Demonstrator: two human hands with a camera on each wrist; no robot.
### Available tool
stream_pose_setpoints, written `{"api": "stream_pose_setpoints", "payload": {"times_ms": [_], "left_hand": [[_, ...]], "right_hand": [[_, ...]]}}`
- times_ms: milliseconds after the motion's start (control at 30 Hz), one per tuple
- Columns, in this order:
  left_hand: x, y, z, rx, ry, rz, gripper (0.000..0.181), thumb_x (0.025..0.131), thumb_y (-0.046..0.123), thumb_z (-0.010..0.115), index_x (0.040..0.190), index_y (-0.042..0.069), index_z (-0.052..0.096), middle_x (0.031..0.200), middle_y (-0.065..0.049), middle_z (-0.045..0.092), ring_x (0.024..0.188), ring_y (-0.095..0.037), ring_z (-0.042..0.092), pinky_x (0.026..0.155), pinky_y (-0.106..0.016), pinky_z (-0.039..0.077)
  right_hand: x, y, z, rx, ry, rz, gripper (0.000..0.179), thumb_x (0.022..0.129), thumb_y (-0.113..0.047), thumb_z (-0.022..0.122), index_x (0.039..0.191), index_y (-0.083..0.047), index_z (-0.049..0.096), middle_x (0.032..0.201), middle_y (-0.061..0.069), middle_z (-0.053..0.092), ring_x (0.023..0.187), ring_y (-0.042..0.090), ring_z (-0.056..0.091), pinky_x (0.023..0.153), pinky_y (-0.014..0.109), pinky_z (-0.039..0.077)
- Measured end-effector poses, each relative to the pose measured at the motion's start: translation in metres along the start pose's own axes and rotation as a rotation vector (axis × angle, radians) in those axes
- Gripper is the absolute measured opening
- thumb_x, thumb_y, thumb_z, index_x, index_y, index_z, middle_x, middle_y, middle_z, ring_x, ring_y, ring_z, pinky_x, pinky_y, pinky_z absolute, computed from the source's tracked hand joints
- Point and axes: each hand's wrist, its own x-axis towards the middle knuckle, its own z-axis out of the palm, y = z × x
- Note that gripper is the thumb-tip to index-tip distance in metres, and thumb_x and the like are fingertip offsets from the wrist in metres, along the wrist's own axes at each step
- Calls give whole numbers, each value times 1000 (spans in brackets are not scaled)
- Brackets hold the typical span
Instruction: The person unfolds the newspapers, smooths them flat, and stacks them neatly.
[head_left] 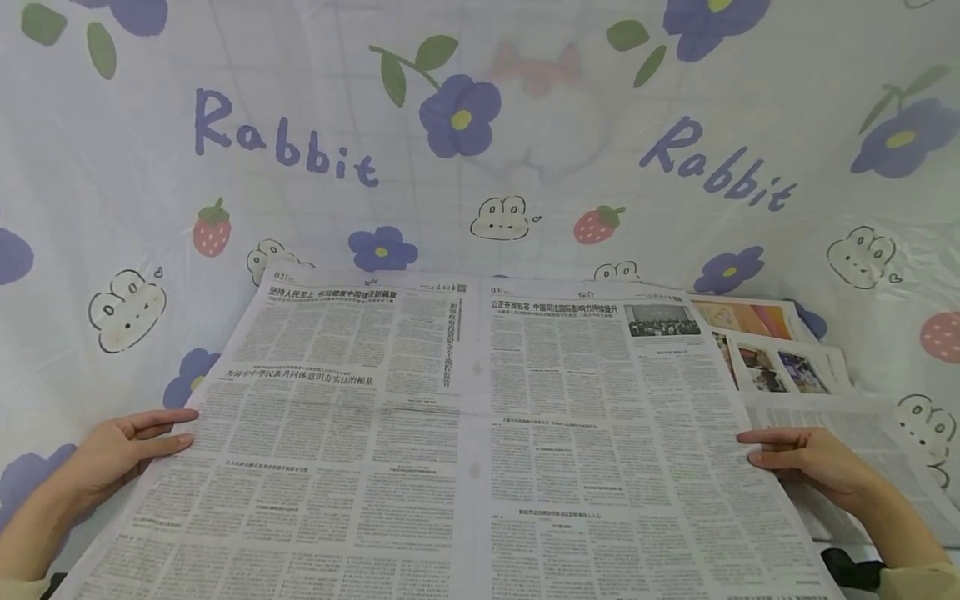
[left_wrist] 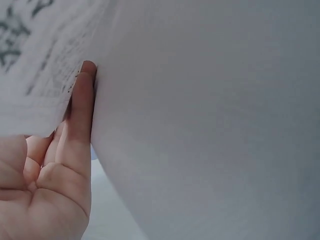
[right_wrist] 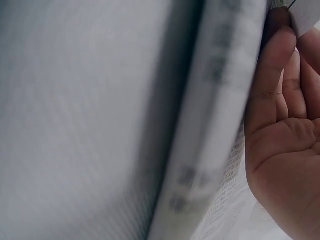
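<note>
Newspaper [head_left: 472, 450] in fingers [head_left: 167, 417], "Rabbit" [head_left: 282, 150] head view only

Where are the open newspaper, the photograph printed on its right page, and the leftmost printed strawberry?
Open newspaper [head_left: 472, 450]: head view, on the blank strip between the printed columns.
Photograph [head_left: 662, 321]: head view, on the middle of the picture.
Strawberry [head_left: 212, 235]: head view, on its red body.

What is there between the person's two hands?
An open newspaper spans the stretch from the left hand to the right hand; the head view shows it.
</note>
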Motion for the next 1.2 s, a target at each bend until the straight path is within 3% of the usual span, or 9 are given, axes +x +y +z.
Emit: {"api": "stream_pose_setpoints", "payload": {"times_ms": [200,367,567,667,800,900,967,1067,1200], "left_hand": [[0,3,-5,43,-44,52,33,97,4,62,126,18,67,113,-1,69,95,-27,68,74,-41,57],[0,9,-8,229,-56,87,47,95,9,66,140,4,53,120,-1,66,101,-16,66,79,-36,56],[1,24,-10,442,-95,137,62,91,10,71,142,-11,42,136,-27,51,106,2,57,82,-27,54],[0,31,-9,477,-105,107,66,90,11,73,141,-15,40,138,-34,45,108,-10,62,81,-29,54],[-4,45,-4,649,-53,101,68,90,23,74,139,-12,44,138,-33,47,115,-36,59,82,-36,55],[-6,57,8,807,13,155,65,91,33,72,138,-7,50,136,-29,51,119,-46,53,86,-47,52],[-6,65,23,853,39,210,63,92,36,71,138,-3,52,136,-27,51,122,-47,50,88,-53,50],[-3,74,50,856,35,305,61,92,34,71,138,-1,53,138,-24,51,124,-46,47,90,-56,48],[6,74,91,838,-9,442,61,89,33,75,137,1,54,139,-20,50,127,-43,45,94,-56,45]], "right_hand": [[-2,0,2,-10,41,9,33,92,-14,71,124,-6,69,115,3,69,95,22,66,79,37,54],[-5,-1,5,-45,88,-2,34,92,-16,72,124,-5,69,113,3,69,92,22,65,77,36,54],[-8,-3,7,-70,105,-10,37,91,-17,73,125,-3,68,112,3,69,92,19,65,77,34,54],[-8,-4,9,-109,110,-8,41,90,-20,74,126,-1,67,113,4,69,93,18,64,77,33,53],[-7,-4,11,-151,118,-6,48,88,-24,77,127,1,64,113,7,69,92,20,64,76,34,53],[-6,-3,10,-157,125,-4,50,87,-24,78,127,1,64,113,7,69,91,21,64,76,35,54],[-6,-3,10,-161,123,-7,48,87,-24,77,127,1,65,112,7,70,91,21,64,75,35,53],[-7,-3,10,-155,126,-3,46,87,-22,77,125,0,66,109,5,70,89,20,63,74,34,53],[-7,-4,11,-151,136,-13,45,87,-20,77,125,2,66,104,4,71,86,16,62,73,32,52]]}}
